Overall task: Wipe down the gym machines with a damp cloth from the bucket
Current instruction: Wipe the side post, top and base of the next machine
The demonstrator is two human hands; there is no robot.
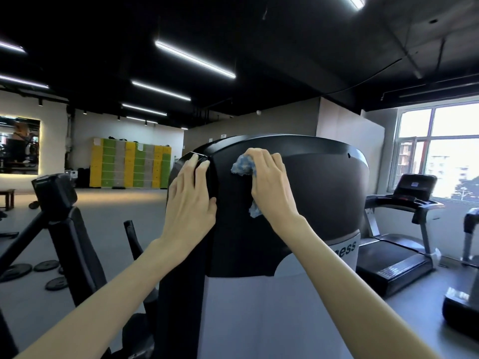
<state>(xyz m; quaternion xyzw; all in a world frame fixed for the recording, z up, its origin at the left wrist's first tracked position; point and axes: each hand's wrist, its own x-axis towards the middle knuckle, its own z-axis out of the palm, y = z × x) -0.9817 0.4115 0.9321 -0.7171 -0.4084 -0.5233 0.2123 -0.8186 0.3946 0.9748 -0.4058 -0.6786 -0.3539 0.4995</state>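
Note:
A tall gym machine (324,182) with a rounded black upper cover and a grey lower panel fills the middle of the head view. My right hand (272,182) presses a blue-and-white cloth (242,165) against the black cover near its top. Part of the cloth sticks out above my fingers and a corner hangs below my palm. My left hand (190,200) lies flat on the cover's left edge, fingers spread, holding nothing. No bucket is in view.
A treadmill (399,237) stands to the right by the window, with another machine (464,294) at the far right. A black bench frame (67,229) and weight plates (31,270) on the floor sit at left. Coloured lockers (129,164) line the back wall.

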